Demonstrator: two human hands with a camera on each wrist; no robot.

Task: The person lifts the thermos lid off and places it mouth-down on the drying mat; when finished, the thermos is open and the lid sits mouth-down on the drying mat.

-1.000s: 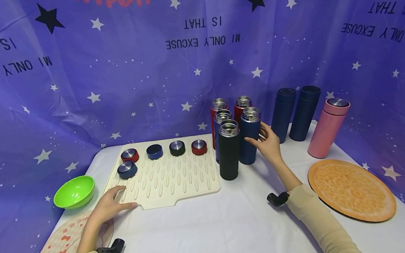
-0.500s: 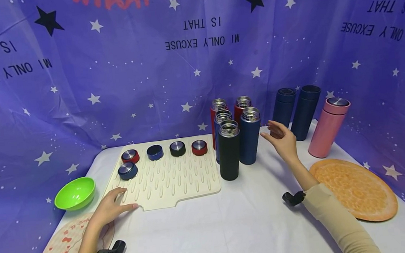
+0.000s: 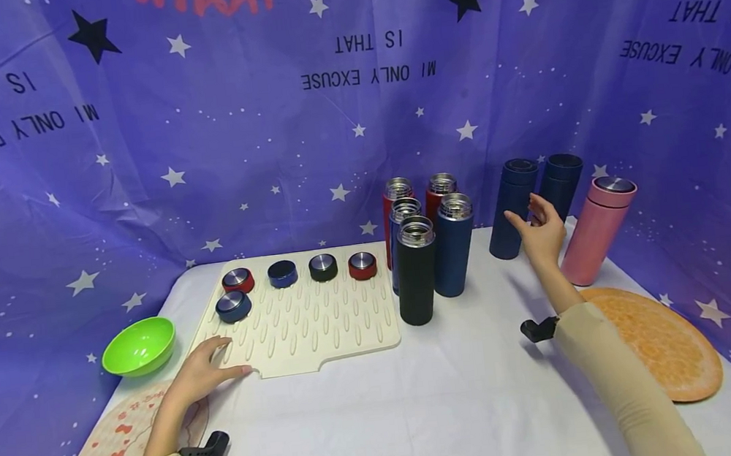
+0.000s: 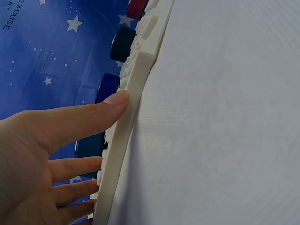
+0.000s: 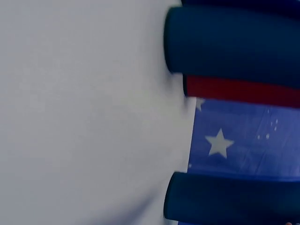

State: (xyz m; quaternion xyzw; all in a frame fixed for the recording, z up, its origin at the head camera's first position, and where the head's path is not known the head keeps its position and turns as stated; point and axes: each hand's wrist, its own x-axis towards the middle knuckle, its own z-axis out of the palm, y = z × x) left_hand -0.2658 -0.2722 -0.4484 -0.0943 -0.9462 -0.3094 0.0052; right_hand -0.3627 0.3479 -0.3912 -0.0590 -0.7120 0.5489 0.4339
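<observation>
My left hand [image 3: 203, 376] rests at the near left corner of a cream ribbed board [image 3: 323, 335]; in the left wrist view its thumb [image 4: 115, 101] touches the board's edge and the fingers spread loosely. Several bottle caps sit on that board, including a blue-grey one [image 3: 233, 307] and a black one [image 3: 323, 266]. My right hand [image 3: 545, 236] is raised, fingers loosely bent and holding nothing visible, beside a capped dark blue bottle [image 3: 509, 207]. It partly hides a second dark blue bottle [image 3: 565, 178]. A fingertip shows at the bottom corner of the right wrist view.
Several uncapped bottles stand together, among them a black one [image 3: 415, 282] and a blue one [image 3: 454, 256]. A capped pink bottle [image 3: 597, 235] stands at right near a round orange mat [image 3: 675, 352]. A green bowl [image 3: 139, 347] and a pink patterned mat [image 3: 106, 451] lie left.
My right hand has let go of the uncapped blue bottle and moved right to the capped dark blue bottles. My left hand has stayed at the board.
</observation>
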